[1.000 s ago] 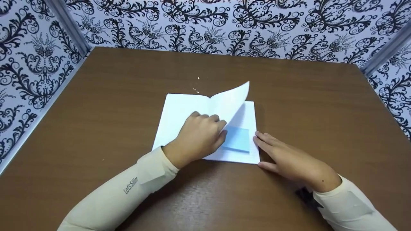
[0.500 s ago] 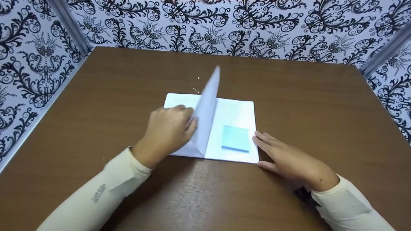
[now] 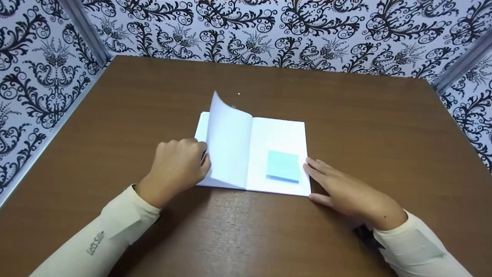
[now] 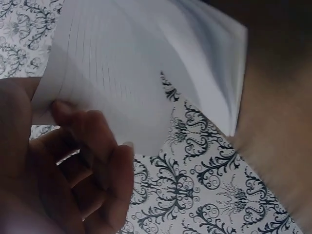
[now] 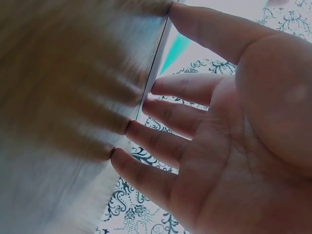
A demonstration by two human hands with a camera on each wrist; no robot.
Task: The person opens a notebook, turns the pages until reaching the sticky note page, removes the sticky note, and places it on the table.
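An open notebook (image 3: 278, 134) with white pages lies on the table. My left hand (image 3: 178, 163) pinches the outer edge of a raised page (image 3: 230, 146) between thumb and curled fingers, over the notebook's left side. Faint ruled lines show on that page (image 4: 107, 63) in the left wrist view. A light blue pad of sticky notes (image 3: 282, 165) lies on the lower part of the right page. Beside the right edge, my right hand (image 3: 342, 188) rests with fingers extended, the fingertips touching the notebook's edge. In the right wrist view those fingers (image 5: 161, 141) are straight and spread.
The brown wooden table (image 3: 346, 115) is shiny, with small white specks behind the notebook. Patterned black-and-white panels (image 3: 250, 34) enclose it at the back and both sides. A dark object (image 3: 367, 236) sits under the right wrist.
My left hand has moved left, carrying the page from the right side over to the left. The sticky note pad has come into full view. My right hand has stayed in place.
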